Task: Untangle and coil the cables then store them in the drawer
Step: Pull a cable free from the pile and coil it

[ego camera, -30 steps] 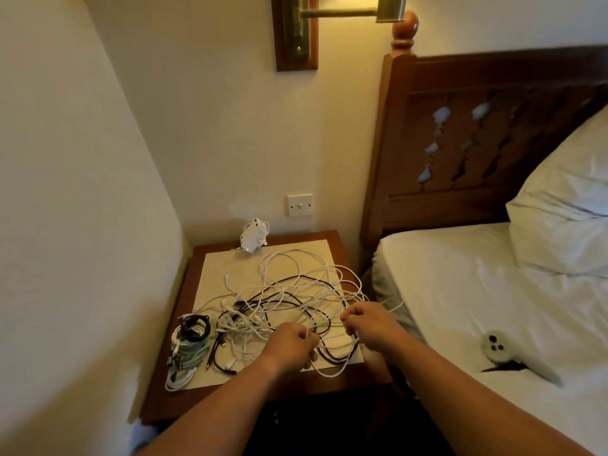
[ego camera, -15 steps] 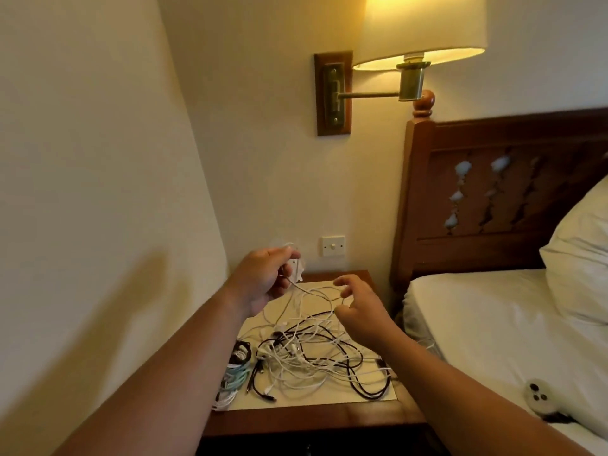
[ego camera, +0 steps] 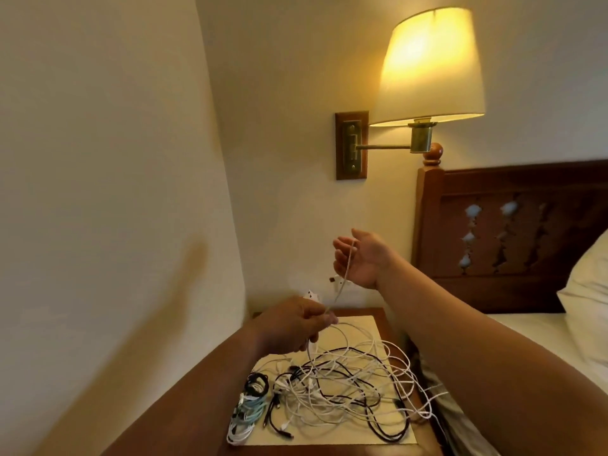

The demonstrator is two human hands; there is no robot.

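A tangle of white and black cables (ego camera: pixel 345 390) lies on a cream mat (ego camera: pixel 355 327) on the wooden nightstand (ego camera: pixel 385 315). My left hand (ego camera: pixel 296 327) pinches a white cable (ego camera: pixel 343 278) just above the pile. That cable runs up and drapes over the palm of my right hand (ego camera: pixel 360 258), which is raised, palm up, fingers relaxed. The cable's plug end (ego camera: pixel 333 279) dangles beside that hand. Several coiled cables (ego camera: pixel 250 409), black, teal and white, lie at the mat's left front. The drawer is out of sight.
A lit wall lamp (ego camera: pixel 427 67) on a brass arm hangs above the nightstand. A wooden headboard (ego camera: pixel 513 232), white bed (ego camera: pixel 543 337) and pillow (ego camera: pixel 589 284) are on the right. A wall (ego camera: pixel 115 192) stands close on the left.
Both hands left the pile and rose. The left hand, high half a second ago, dropped to just above the tangle; the right hand climbed with the white cable across its palm. My view tilted up.
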